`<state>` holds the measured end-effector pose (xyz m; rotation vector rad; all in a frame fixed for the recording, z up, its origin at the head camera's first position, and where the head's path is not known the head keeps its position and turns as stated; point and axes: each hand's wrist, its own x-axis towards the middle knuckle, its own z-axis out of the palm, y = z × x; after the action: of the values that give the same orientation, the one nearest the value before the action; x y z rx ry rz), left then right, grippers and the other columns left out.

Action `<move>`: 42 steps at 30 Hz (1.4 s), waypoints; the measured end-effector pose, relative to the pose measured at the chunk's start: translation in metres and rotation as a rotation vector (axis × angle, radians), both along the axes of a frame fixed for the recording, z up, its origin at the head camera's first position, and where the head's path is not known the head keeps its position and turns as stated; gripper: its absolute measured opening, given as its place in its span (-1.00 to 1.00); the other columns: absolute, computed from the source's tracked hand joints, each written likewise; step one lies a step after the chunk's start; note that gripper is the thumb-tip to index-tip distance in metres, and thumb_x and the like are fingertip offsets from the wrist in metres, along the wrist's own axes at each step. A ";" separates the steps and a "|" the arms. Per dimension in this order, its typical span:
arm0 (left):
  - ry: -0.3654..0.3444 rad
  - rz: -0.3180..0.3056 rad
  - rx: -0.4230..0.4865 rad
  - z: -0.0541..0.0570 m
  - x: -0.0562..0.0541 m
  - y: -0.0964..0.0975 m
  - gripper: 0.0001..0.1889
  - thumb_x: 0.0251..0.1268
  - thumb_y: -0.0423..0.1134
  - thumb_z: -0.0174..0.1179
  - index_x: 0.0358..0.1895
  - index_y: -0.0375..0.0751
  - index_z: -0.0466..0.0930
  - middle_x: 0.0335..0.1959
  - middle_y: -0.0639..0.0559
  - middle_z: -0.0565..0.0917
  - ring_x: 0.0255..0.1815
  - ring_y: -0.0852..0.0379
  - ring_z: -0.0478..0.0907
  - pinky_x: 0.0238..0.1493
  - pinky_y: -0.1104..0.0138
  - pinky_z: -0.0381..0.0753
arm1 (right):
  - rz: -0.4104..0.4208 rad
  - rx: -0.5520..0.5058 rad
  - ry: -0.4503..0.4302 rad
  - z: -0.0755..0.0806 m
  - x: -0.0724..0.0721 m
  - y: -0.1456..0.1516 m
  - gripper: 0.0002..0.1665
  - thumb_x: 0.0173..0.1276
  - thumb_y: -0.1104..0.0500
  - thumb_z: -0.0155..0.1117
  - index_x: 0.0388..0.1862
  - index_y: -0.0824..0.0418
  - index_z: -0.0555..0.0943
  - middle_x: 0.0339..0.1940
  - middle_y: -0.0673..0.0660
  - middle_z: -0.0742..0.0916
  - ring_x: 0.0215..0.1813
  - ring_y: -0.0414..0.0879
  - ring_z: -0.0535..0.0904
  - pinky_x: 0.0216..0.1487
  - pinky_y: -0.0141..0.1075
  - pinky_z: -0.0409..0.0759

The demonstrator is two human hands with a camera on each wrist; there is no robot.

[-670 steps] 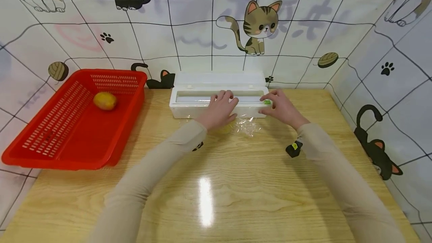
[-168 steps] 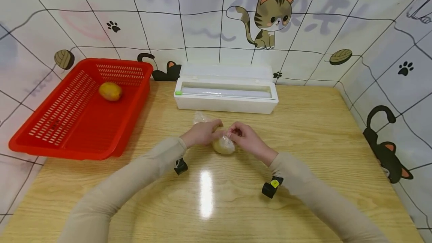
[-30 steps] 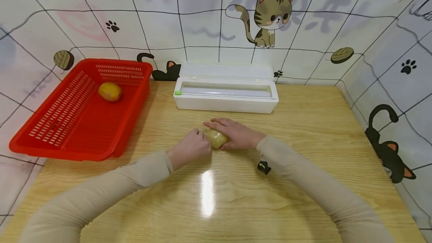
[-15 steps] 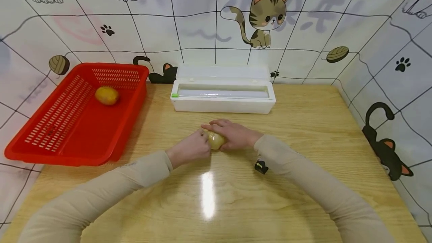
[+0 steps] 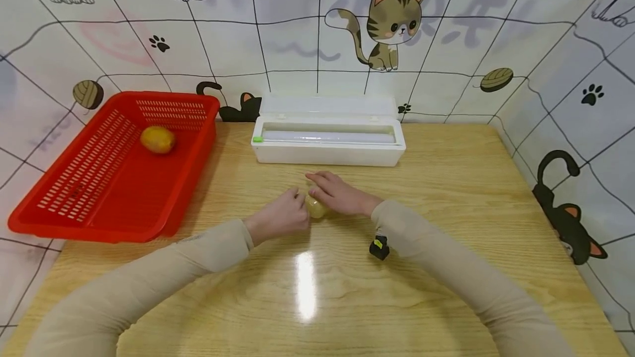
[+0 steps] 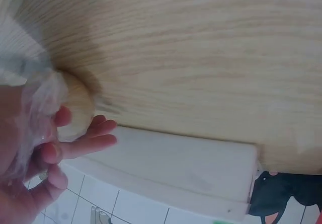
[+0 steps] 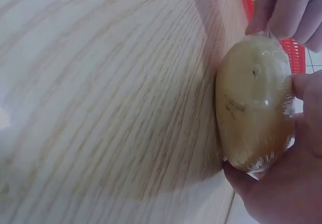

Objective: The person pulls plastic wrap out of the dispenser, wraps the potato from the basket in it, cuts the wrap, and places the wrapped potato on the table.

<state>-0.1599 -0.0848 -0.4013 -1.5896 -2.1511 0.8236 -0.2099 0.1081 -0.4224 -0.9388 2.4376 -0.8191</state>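
A pale yellow mango (image 7: pixel 254 103) wrapped in clear cling film lies on the wooden table between both hands. My left hand (image 5: pixel 280 215), fingers curled, grips the gathered film (image 6: pixel 37 110) at the mango's left end. From the other side my right hand (image 5: pixel 342 194) holds the mango, its thumb over the top and its fingers spread along the far side. In the right wrist view the film is stretched smooth over the mango, with small wrinkles near the right hand. Most of the mango is hidden by the hands in the head view.
Behind the hands stands a white cling film dispenser (image 5: pixel 327 154), lid raised, with a film roll (image 5: pixel 327 137) inside and a green slider (image 5: pixel 257 139) at its left end. A red basket (image 5: pixel 171 203) at the left contains another yellow mango (image 5: pixel 157 140). Cat-patterned sheeting borders the table.
Over the last half second my right thumb has moved up onto the mango, covering more of it. Earlier, film lay at the dispenser's front; the slider was then at its right end.
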 end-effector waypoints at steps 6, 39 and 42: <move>0.039 -0.039 0.031 -0.002 0.006 -0.006 -0.91 0.31 -0.24 0.21 -0.38 -0.02 0.63 -0.53 0.13 0.60 -0.44 0.19 0.47 -0.31 0.32 0.44 | -0.029 -0.008 -0.015 0.004 0.003 -0.003 -0.29 0.56 -0.02 -0.05 0.51 0.33 0.11 0.35 0.40 0.32 0.30 0.17 0.30 0.28 0.00 0.30; -0.038 -0.268 -0.058 0.007 -0.007 0.010 -0.91 0.35 -0.18 0.14 -0.19 0.12 0.61 -0.26 0.14 0.63 -0.27 0.14 0.54 -0.20 0.30 0.55 | -0.198 0.038 -0.061 0.011 0.000 0.000 -0.28 0.41 -0.04 0.21 0.33 0.44 0.34 -0.02 0.25 0.61 -0.08 0.01 0.49 -0.01 -0.17 0.47; -0.060 -0.265 -0.037 0.010 -0.010 0.010 -0.90 0.33 -0.19 0.17 -0.19 0.14 0.62 -0.27 0.17 0.63 -0.28 0.15 0.53 -0.24 0.33 0.54 | -0.199 0.039 -0.064 0.010 0.000 -0.001 -0.31 0.43 0.02 0.20 0.34 0.45 0.33 0.03 0.28 0.61 -0.07 0.02 0.50 0.00 -0.17 0.47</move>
<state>-0.1696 -0.0747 -0.3914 -1.8889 -1.9164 0.7423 -0.2100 0.1068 -0.4122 -0.6531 2.5092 -0.8504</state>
